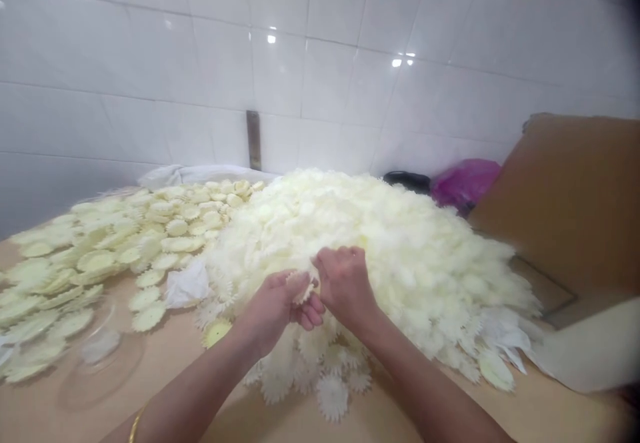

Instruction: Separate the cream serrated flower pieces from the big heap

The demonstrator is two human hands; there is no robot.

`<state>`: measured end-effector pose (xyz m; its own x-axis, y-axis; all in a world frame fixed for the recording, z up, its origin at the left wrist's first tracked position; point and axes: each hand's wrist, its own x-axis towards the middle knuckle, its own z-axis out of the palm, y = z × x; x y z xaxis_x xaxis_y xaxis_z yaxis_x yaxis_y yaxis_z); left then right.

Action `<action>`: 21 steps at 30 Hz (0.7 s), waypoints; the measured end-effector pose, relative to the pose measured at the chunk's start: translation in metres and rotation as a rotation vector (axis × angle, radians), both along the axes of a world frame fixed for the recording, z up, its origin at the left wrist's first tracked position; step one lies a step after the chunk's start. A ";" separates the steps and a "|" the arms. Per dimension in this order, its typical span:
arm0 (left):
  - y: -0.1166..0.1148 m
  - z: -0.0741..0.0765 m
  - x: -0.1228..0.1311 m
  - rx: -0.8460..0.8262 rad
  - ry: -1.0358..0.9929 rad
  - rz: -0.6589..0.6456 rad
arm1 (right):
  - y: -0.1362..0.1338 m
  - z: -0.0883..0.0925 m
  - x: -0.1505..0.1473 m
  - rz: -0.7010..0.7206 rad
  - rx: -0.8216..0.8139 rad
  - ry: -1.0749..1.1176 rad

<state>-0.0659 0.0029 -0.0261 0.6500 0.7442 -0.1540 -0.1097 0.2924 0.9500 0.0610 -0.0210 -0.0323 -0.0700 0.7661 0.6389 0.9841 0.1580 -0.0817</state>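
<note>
My left hand [270, 306] is closed around a small pale disc with a notched, petal-like edge [306, 292], held between thumb and fingers. Right beside it, my right hand [347, 284] is closed with its thumb side toward the disc. Whatever its fingers pinch is hidden. Both hands are over the front of a big heap of cream-white petal-edged pieces [340, 209]. A few loose white pieces [332, 396] lie on the table below my wrists. A yellowish disc [216, 331] is beside my left forearm.
To the left, many thicker yellowish scalloped discs [100, 259] are spread out. Near them are a crumpled white scrap [187, 284] and a clear round dish [103, 349]. A cardboard box [575, 203] and a purple bag [465, 179] stand right, before the tiled wall [215, 63].
</note>
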 end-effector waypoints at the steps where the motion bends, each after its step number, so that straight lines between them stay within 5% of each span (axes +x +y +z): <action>1: -0.003 0.000 0.002 0.021 -0.017 0.045 | 0.003 -0.001 0.000 -0.047 0.017 0.011; 8: -0.021 0.000 0.003 0.191 0.114 0.097 | 0.014 0.017 0.047 -0.445 -0.006 0.164; 14: 0.007 -0.004 0.003 0.016 -0.023 0.165 | 0.015 0.011 0.058 -0.310 0.044 0.056; 21: 0.019 -0.035 0.015 0.040 0.000 0.125 | 0.009 -0.009 0.035 -0.008 0.259 0.233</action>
<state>-0.0512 0.0220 -0.0613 0.5519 0.8248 -0.1231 -0.1426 0.2388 0.9606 0.0957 -0.0118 -0.0414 0.1055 0.5761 0.8106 0.9451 0.1956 -0.2620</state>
